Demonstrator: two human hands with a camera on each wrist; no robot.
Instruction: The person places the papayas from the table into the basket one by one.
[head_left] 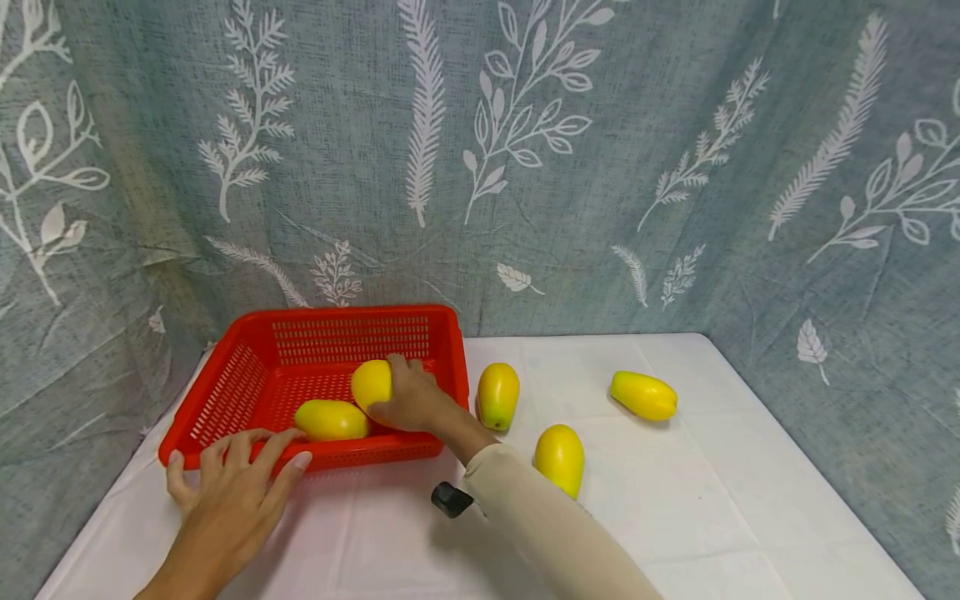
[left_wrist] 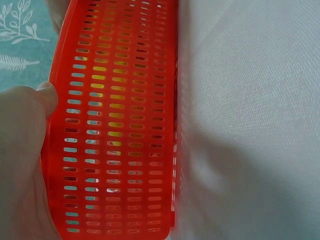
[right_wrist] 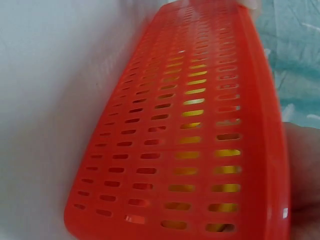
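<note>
A red plastic basket [head_left: 456, 358] with slotted sides sits at the table's left. My left hand [head_left: 232, 500] holds its near rim, fingers over the edge, with the thumb [left_wrist: 47, 97] at the rim in the left wrist view. My right hand [head_left: 412, 398] reaches in over the basket's right part and grips a yellow oval fruit [head_left: 371, 385]. Another yellow fruit [head_left: 332, 420], greenish at one end, lies in the basket beside it, close to the near wall. In the right wrist view, the slotted wall [right_wrist: 165, 130] hides most of the fruit; yellow shows through the slots.
Right of the basket, three similar yellow fruits lie on the white cloth: one beside the basket [head_left: 498, 395], one nearer [head_left: 559, 458] partly behind my right sleeve, one farther right [head_left: 645, 396]. A patterned grey-green curtain [head_left: 525, 250] hangs behind and at both sides.
</note>
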